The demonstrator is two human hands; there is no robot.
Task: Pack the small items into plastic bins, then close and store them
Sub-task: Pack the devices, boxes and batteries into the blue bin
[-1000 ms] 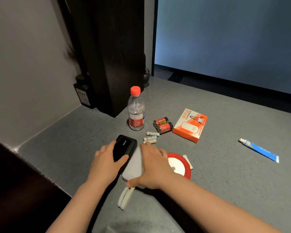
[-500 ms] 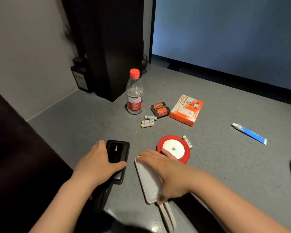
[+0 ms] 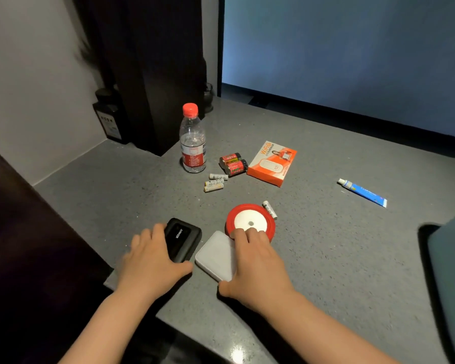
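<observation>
The left hand (image 3: 153, 261) grips a black power bank (image 3: 183, 241) lying on the grey countertop (image 3: 326, 258), thumb along its near end. The right hand (image 3: 255, 264) holds a white power bank (image 3: 216, 256), fingertips also touching a red tape roll (image 3: 250, 222) just beyond it. The two power banks lie side by side, nearly touching. A small white battery (image 3: 270, 210) lies against the roll's right edge. Farther back stand a red-capped water bottle (image 3: 192, 143), two large red batteries (image 3: 233, 164), three small batteries (image 3: 215, 183) and an orange box (image 3: 272, 162). A blue tube (image 3: 362, 192) lies well apart at right.
</observation>
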